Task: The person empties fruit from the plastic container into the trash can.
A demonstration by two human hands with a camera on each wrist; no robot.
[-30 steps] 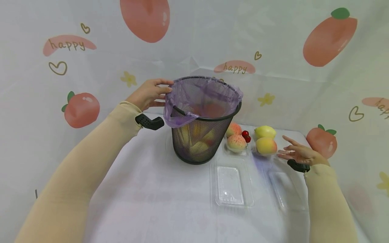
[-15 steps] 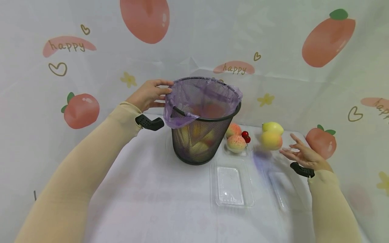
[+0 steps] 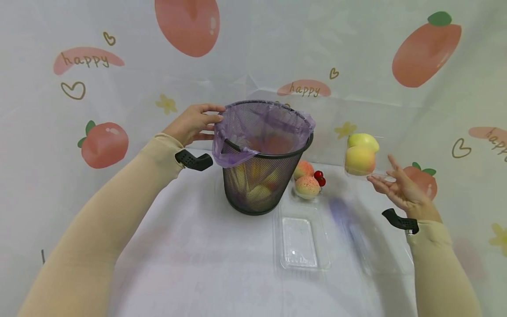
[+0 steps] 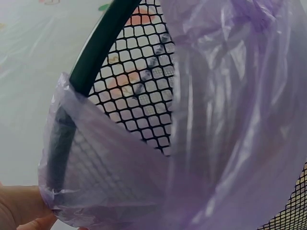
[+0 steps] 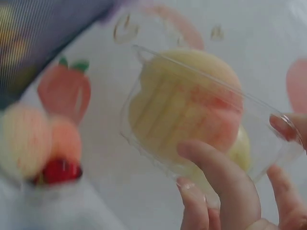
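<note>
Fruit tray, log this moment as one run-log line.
Left hand: touches purple-lined basket rim | Right hand: holds clear tray above table | Tray contents: two fruits

You can't see the lower fingertips of your left hand [image 3: 193,125] behind the bag [image 3: 234,159]; the left wrist view cuts off most of that hand. What lies in the bin [image 3: 286,155] is too veiled to name. In the right wrist view, the peaches [image 5: 24,141] and cherries [image 5: 61,171] blur, a yellow-red fruit [image 3: 360,160] mostly hides the lemon [image 3: 365,141], and the edges cut off your right hand [image 3: 408,193].
</note>
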